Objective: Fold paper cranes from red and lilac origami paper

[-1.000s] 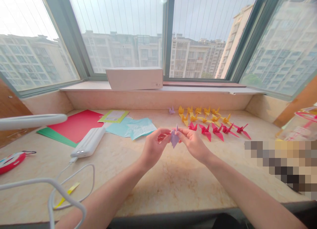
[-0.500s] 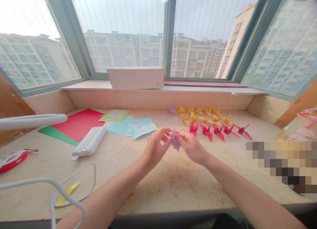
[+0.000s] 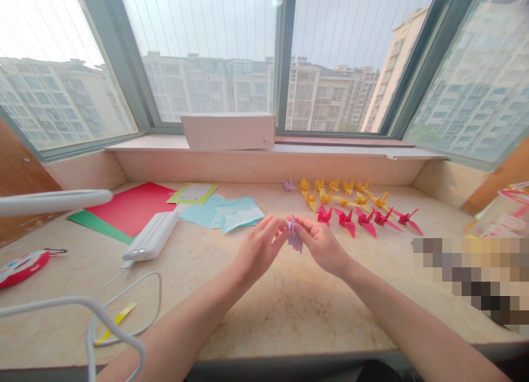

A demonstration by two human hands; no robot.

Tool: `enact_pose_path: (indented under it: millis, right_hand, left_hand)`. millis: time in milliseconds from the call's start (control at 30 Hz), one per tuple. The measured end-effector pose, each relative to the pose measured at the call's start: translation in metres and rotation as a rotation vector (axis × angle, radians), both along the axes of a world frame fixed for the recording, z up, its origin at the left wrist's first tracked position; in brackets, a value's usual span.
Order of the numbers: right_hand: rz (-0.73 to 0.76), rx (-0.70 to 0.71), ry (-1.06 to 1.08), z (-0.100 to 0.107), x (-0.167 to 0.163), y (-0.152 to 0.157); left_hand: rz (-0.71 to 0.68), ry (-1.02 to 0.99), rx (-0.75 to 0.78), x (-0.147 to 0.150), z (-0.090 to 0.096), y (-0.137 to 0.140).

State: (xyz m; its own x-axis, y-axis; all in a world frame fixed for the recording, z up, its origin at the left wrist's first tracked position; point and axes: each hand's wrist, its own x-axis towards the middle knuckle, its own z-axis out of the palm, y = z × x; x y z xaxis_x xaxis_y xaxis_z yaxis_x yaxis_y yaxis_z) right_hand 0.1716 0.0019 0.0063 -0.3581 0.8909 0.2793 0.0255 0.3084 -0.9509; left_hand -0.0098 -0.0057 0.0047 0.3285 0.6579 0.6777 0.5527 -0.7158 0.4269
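Between my two hands, above the stone counter (image 3: 268,316), is a small folded piece of purple origami paper (image 3: 295,237). My left hand (image 3: 264,238) pinches its left side with thumb and bent fingers. On the other side my right hand (image 3: 320,243) grips it between thumb and forefinger. Part of the paper is hidden by the fingers. Beyond my right hand stand several red paper cranes (image 3: 366,221), with several yellow paper cranes (image 3: 343,192) behind them. One finished purple paper crane (image 3: 288,184) sits at the left end of the back row.
Light blue paper (image 3: 237,214), a yellow-green packet (image 3: 192,193), red sheets (image 3: 134,205) and green sheets (image 3: 99,227) lie left. A white power bank (image 3: 152,236) with a looped white cable (image 3: 159,294) is nearer. A white box (image 3: 229,131) stands on the sill.
Both hands stay at nearly the same place with the purple paper between them. The left fingers have curled in slightly, and the paper has turned a little. The camera view has shifted slightly.
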Motion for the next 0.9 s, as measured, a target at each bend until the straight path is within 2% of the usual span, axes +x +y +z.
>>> enact_pose_path:
  millis: [333, 500, 700, 900]
  right_hand:
    - [-0.058, -0.014, 0.026, 0.0, 0.0, -0.002]
    - [-0.056, -0.012, 0.017, -0.004, 0.001, -0.001]
    - [-0.088, 0.039, 0.004, -0.004, 0.0, -0.001]
    - [-0.121, 0.094, 0.007, -0.001, 0.001, -0.003]
  left_hand:
    - [0.018, -0.16, -0.008, 0.005, 0.002, 0.0]
    - [0.034, -0.293, -0.122, 0.008, 0.003, 0.001]
    - [-0.038, -0.434, -0.299, 0.011, 0.008, -0.002]
    - [-0.083, -0.493, -0.361, 0.012, 0.012, -0.006]
